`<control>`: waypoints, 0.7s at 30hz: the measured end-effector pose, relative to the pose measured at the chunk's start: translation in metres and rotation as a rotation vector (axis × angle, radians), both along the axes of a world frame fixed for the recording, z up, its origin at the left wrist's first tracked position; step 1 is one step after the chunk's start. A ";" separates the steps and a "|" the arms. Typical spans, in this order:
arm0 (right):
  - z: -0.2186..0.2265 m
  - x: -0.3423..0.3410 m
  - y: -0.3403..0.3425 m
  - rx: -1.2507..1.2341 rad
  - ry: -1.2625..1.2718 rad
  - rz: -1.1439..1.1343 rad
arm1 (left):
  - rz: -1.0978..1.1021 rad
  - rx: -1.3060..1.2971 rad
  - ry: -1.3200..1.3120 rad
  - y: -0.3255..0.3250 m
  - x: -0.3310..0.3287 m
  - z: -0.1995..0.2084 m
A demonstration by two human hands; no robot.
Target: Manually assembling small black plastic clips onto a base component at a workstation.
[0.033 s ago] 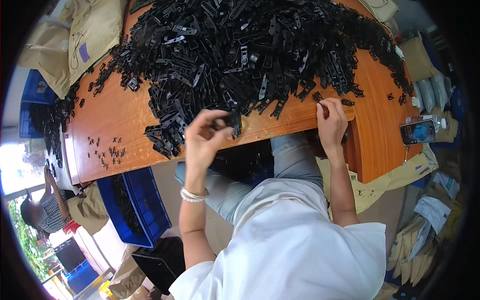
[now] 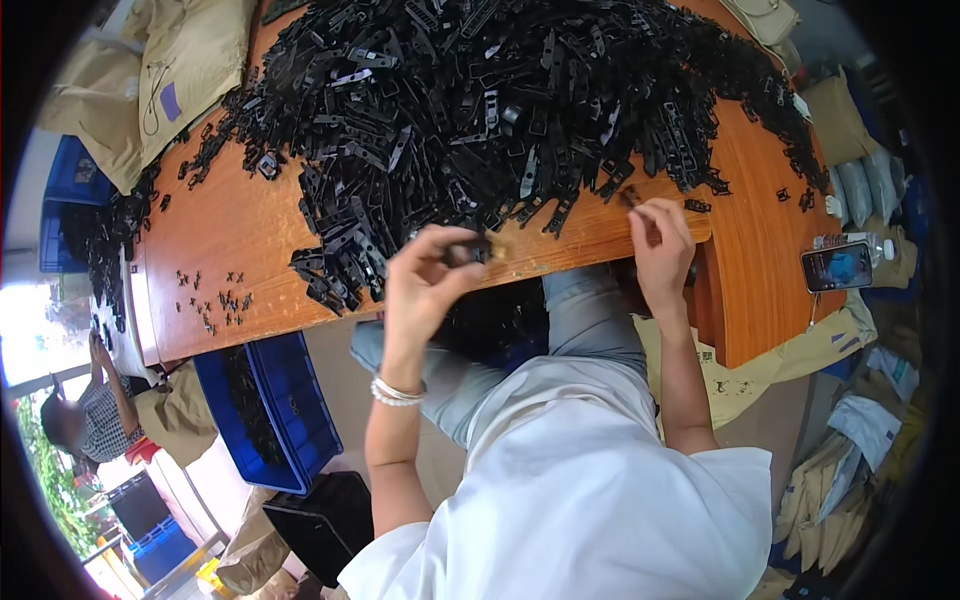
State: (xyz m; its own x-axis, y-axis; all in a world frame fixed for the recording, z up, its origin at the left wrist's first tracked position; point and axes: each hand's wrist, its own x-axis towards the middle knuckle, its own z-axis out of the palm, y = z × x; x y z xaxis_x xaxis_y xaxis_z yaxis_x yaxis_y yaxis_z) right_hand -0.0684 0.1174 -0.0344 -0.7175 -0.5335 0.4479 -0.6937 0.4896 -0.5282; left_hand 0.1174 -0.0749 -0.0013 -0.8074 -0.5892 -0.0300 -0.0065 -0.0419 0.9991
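Note:
A large heap of black plastic parts [image 2: 450,110] covers the far side of the wooden table [image 2: 230,215]. At the table's front edge my left hand [image 2: 425,285] is closed with thumb and fingers round a black plastic part [image 2: 462,253]. Motion blur smears that part, and the fingers cover some of it. My right hand [image 2: 662,245] is held over the right part of the front edge, its fingers bent into a pinch. At those fingertips shows a small black plastic part [image 2: 630,197], also blurred.
Several tiny black pieces [image 2: 215,300] lie at the table's left. A phone [image 2: 838,267] and a clear bottle [image 2: 880,246] are at the right edge. Blue crates [image 2: 300,400] stand below left, while paper sacks [image 2: 190,75] sit far left. Another person [image 2: 100,425] is at far left.
My left hand has shifted right with the black plastic part, which has turned in the fingers. My right hand stays nearly in place; the small part at its fingertips has moved slightly left and down.

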 end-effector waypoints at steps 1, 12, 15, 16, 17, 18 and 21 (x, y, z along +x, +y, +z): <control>0.014 0.012 -0.001 -0.181 -0.077 0.140 | -0.037 0.067 0.000 0.012 -0.003 -0.006; 0.047 0.058 -0.019 -0.204 -0.196 0.696 | -0.160 0.028 -0.001 0.046 0.002 -0.003; 0.044 0.058 -0.022 -0.237 -0.215 0.761 | -0.181 0.081 -0.053 0.047 0.010 -0.004; 0.043 0.059 -0.022 -0.238 -0.218 0.766 | -0.175 0.081 -0.055 0.049 0.011 -0.005; 0.044 0.061 -0.021 -0.238 -0.253 0.757 | -0.166 0.306 -0.011 0.053 0.012 -0.006; 0.044 0.063 -0.019 -0.237 -0.288 0.748 | -0.155 0.531 0.035 0.056 0.012 -0.007; 0.029 0.064 -0.009 -0.324 -0.396 0.663 | -0.071 0.318 0.022 0.048 0.013 -0.010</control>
